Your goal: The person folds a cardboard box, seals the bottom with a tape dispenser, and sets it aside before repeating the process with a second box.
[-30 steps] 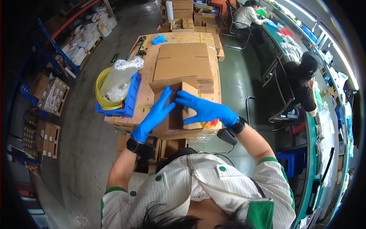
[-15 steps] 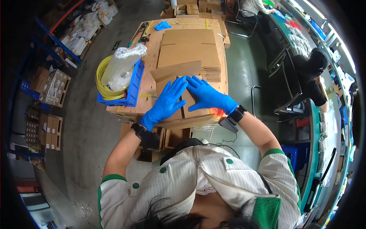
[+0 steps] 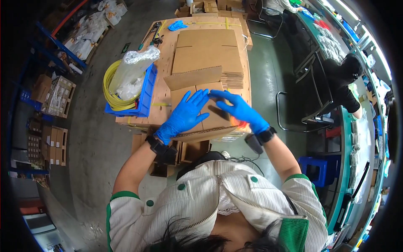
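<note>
Grey-green workshop floor (image 3: 96, 126), worn and scuffed, spreading round to every side. From 2 to 4 o'clock, a long green workbench (image 3: 346, 145), heaped with pale packets under strip lights. At 10 o'clock, storage racking (image 3: 46, 31) with blue uprights and an orange-red beam; below it, toward 9 o'clock, a wrapped pallet load (image 3: 63, 98) and stacked boxes (image 3: 54, 147). At 12 o'clock, a wooden table (image 3: 166, 63), knotty, pale, crossed by yellow strapping. Near the bench at 2 o'clock, a co-worker (image 3: 336, 75) in black, seated on a dark metal-framed chair (image 3: 312, 80).

On the table, a thick stack of flat cardboard (image 3: 208, 54). Just beside it, toward 6 o'clock and at the near edge, an open-flapped carton (image 3: 213, 119): two flaps folded in along a centre seam, far flap raised, near flap leaning outward. At 10 o'clock from the carton, a blue crate (image 3: 146, 96), with a yellow coil (image 3: 110, 86) and a clear plastic bag (image 3: 130, 73).

Over the folded flaps, both hands in blue gloves, grip released. Left hand (image 3: 184, 113) palm down, fingers extended toward 1 o'clock. Right hand (image 3: 241, 109) loosely bent, fingers toward 10 o'clock; cannot tell of contact beneath. Toward the table's 11 o'clock corner, a long-handled tool (image 3: 150, 35) and a crumpled blue glove (image 3: 177, 26).
</note>
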Action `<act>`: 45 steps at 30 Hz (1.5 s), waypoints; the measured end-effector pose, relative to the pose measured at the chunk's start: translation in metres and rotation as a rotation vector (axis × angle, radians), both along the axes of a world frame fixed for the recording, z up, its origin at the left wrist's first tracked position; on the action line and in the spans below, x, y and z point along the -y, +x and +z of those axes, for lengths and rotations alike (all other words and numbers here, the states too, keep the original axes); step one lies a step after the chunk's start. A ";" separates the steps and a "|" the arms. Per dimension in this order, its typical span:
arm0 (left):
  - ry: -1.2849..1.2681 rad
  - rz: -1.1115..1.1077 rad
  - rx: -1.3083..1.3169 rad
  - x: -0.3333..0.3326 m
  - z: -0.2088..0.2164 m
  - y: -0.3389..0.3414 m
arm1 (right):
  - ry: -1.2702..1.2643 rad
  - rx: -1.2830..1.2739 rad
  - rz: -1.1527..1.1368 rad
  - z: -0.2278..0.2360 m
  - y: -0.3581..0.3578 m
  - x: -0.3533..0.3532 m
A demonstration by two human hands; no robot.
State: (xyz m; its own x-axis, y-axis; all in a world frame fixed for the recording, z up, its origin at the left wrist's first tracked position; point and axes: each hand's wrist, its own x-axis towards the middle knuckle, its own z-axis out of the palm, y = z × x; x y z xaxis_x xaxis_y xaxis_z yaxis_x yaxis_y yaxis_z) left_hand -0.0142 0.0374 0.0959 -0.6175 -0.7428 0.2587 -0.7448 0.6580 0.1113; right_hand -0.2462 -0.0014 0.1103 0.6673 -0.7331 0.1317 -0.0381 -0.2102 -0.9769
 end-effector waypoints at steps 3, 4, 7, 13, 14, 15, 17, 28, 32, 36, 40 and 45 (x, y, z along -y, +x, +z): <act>0.051 0.005 -0.054 -0.004 0.001 0.005 | -0.499 -0.070 0.262 0.065 -0.008 -0.038; 0.023 -0.004 -0.043 -0.002 0.000 0.003 | -0.489 -0.068 0.267 0.063 -0.007 -0.046; -0.019 -0.006 -0.021 0.003 -0.004 0.005 | -0.989 -0.382 0.224 0.056 0.001 -0.063; 0.029 -0.054 -0.018 0.004 -0.003 0.007 | -0.997 -0.291 0.264 0.043 0.003 -0.040; 0.050 -0.074 -0.015 0.006 -0.001 0.008 | -0.977 -0.273 0.287 0.040 0.002 -0.037; 0.048 -0.070 -0.015 0.009 -0.003 0.012 | -0.956 -0.253 0.313 0.037 0.003 -0.035; 0.331 -0.104 -0.148 0.023 -0.005 0.026 | -0.888 -0.245 0.333 0.034 0.005 -0.031; 0.952 0.021 -0.995 0.015 0.021 0.040 | -1.019 -0.436 -0.079 -0.015 0.023 0.009; 0.170 0.164 -0.275 -0.025 0.022 0.018 | -0.708 -0.634 -0.417 -0.030 0.025 0.009; 0.055 0.304 -0.046 -0.073 -0.001 -0.026 | -0.607 -0.508 -0.449 -0.073 0.023 0.020; 0.035 0.323 0.013 -0.082 0.003 -0.031 | -0.401 -0.308 -0.412 -0.073 0.030 0.014; 0.044 0.330 0.046 -0.073 0.005 -0.040 | -0.373 -0.244 -0.449 -0.074 0.020 0.022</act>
State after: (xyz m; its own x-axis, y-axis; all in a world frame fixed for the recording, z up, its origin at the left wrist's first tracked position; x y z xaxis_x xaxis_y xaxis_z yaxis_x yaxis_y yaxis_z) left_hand -0.0538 0.1104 0.1012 -0.3526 -0.9142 0.1998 -0.9216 0.3762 0.0952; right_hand -0.2262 -0.0236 0.0367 0.3480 -0.8828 0.3156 -0.4143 -0.4468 -0.7929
